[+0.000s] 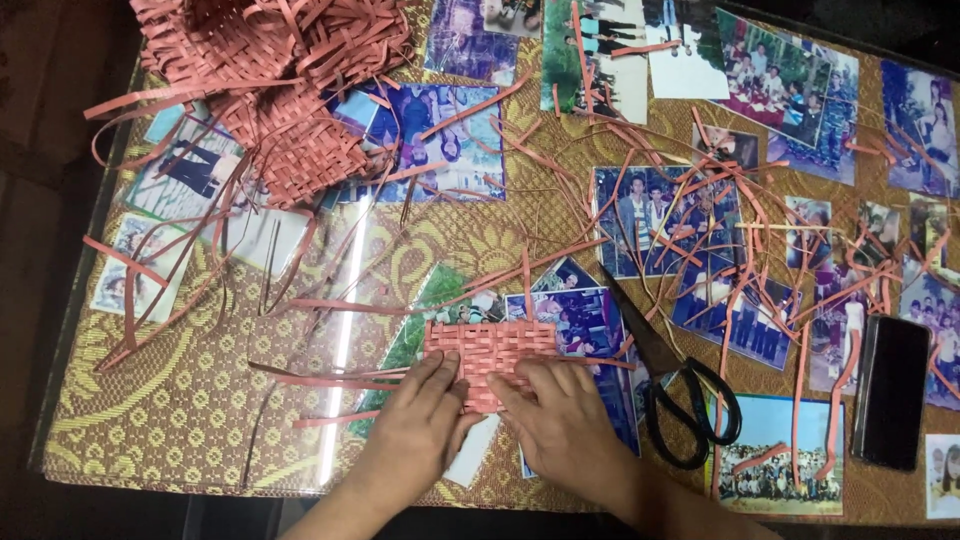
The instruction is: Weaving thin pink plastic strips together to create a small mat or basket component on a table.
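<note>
Glass-topped table [200, 400] over gold patterned cloth and photographs, bearing a woven mat [490, 362], loose pink strips [700, 215], baskets [290, 90], scissors [680, 390], phone [892, 392].

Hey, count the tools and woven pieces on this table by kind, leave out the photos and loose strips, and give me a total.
Scissors: 1
Phone: 1
Flat woven mat under the left hand and right hand: 1
Woven baskets: 2, as far as the heap shows
Total: 5

Both hands are being held palm-down and close together, the left hand [415, 425] and right hand [565, 425] with fingers being spread flat
</note>
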